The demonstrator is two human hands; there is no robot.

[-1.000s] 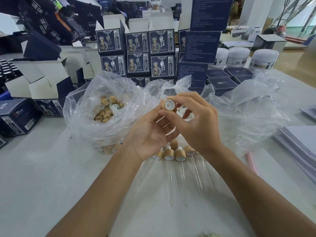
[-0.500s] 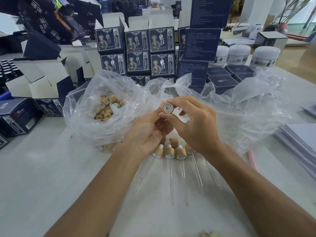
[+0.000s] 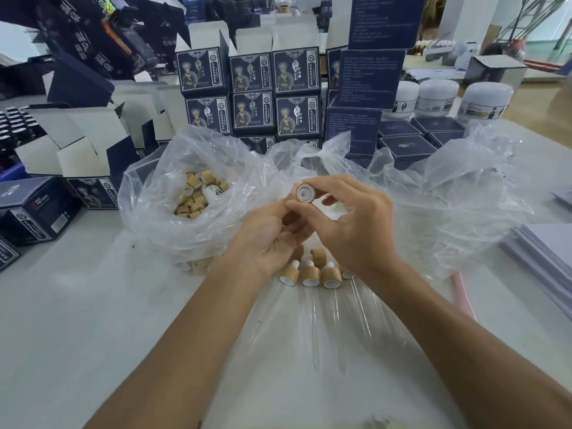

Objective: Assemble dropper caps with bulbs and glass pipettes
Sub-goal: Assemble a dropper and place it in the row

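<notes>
The dropper cap [image 3: 305,192] is held above the white table [image 3: 93,305], in front of the clear plastic bags, its open underside turned toward the camera so that its short axis runs roughly along the line of sight. It shows a tan, wood-toned outer ring around a white inner liner with a round central opening. The right hand [image 3: 349,224] pinches the cap at its rim between thumb and curled fingers. The left hand [image 3: 269,239] sits just beside and below it, fingers curled near the cap; whether it grasps anything cannot be told. Below the hands, assembled droppers [image 3: 311,275] lie in a row on the table, caps away from the camera and glass pipettes [image 3: 314,320] pointing toward it. The left plastic bag [image 3: 161,218] holds loose tan caps [image 3: 193,201].
</notes>
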